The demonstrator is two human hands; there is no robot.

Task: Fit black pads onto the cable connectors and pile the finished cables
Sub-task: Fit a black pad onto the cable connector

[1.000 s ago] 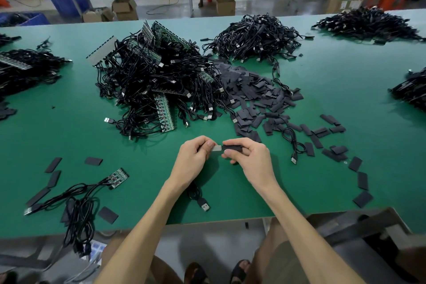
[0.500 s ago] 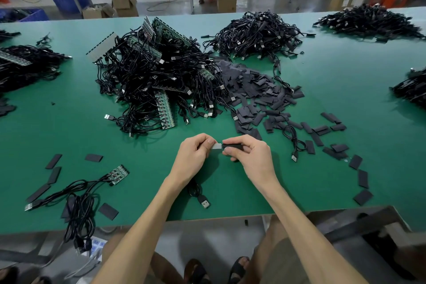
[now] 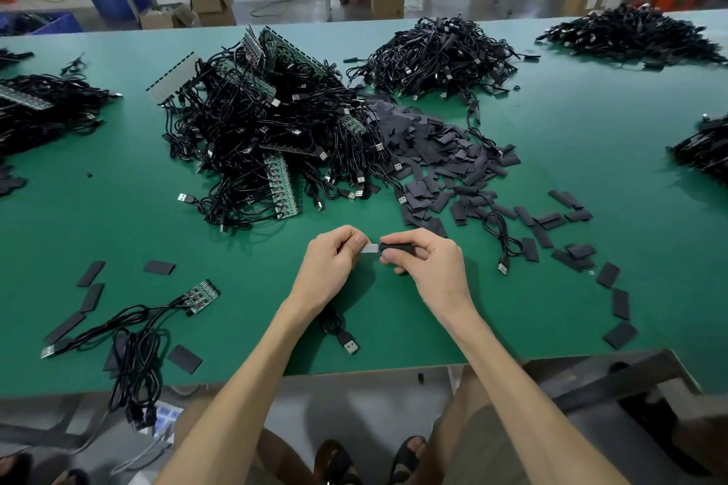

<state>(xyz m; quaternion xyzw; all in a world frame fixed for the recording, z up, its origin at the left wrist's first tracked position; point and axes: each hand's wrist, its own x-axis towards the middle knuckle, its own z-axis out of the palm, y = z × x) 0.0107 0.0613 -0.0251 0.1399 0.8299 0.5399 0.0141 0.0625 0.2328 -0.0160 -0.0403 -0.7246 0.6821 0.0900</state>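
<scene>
Pad meeting connector, mid-fit

Nearest, the cable's free plug [image 3: 350,345] lies under the left wrist. Above it, the left hand [image 3: 333,262] pinches the pale connector [image 3: 370,248] and the right hand [image 3: 431,268] pinches a black pad [image 3: 398,248], end to end. Next, I judge: slide the pad fully on, then drop the cable on the far pile [image 3: 437,55].

Found very little change over the last 1 s. Noticed the left hand [image 3: 335,262] and the right hand [image 3: 429,268] a touch higher in the view than 1 s ago, but the same for the cable pile [image 3: 268,138] beyond the grip, so cannot call it a true move of the hands. Inside the grip, seems slightly less of the grey connector end [image 3: 370,248] left bare beside the black pad [image 3: 398,248] than before; too small to say surely.
</scene>
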